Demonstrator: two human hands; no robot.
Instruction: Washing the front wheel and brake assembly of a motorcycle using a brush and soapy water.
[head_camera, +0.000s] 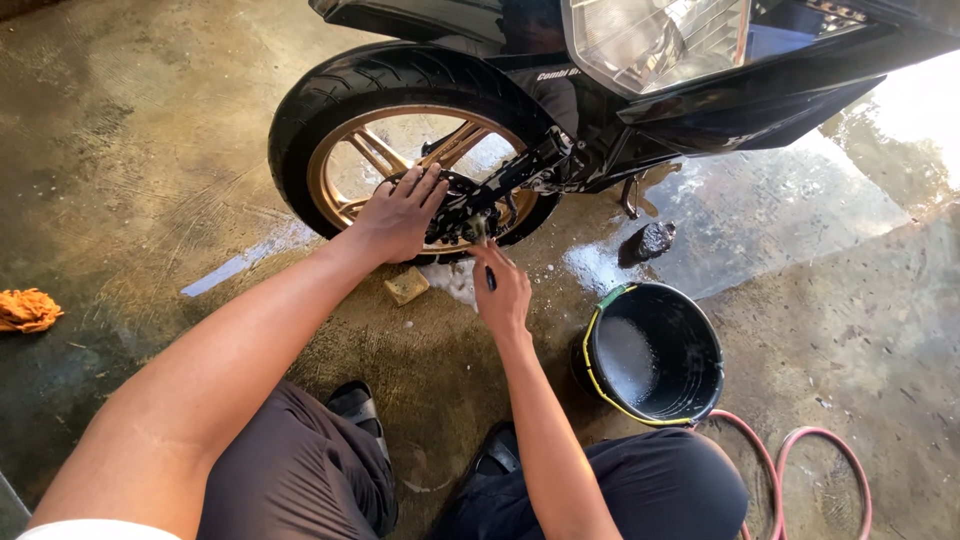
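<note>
I squat before a black motorbike's front wheel (330, 95), which has a gold rim (325, 195) and a black tyre. My left hand (398, 212) rests flat on the wheel near its hub, fingers spread. My right hand (500, 290) is closed around a small dark-handled brush (483, 250), whose bristle end touches the lower part of the hub and fork. A yellow sponge (406, 285) and white soap foam (455, 280) lie on the wet floor just below the wheel.
A black bucket (700, 380) with soapy water stands to the right of my right arm. A pink hose (800, 450) curls at the lower right. An orange rag (27, 310) lies at the far left. A dark cloth (648, 242) sits on wet concrete.
</note>
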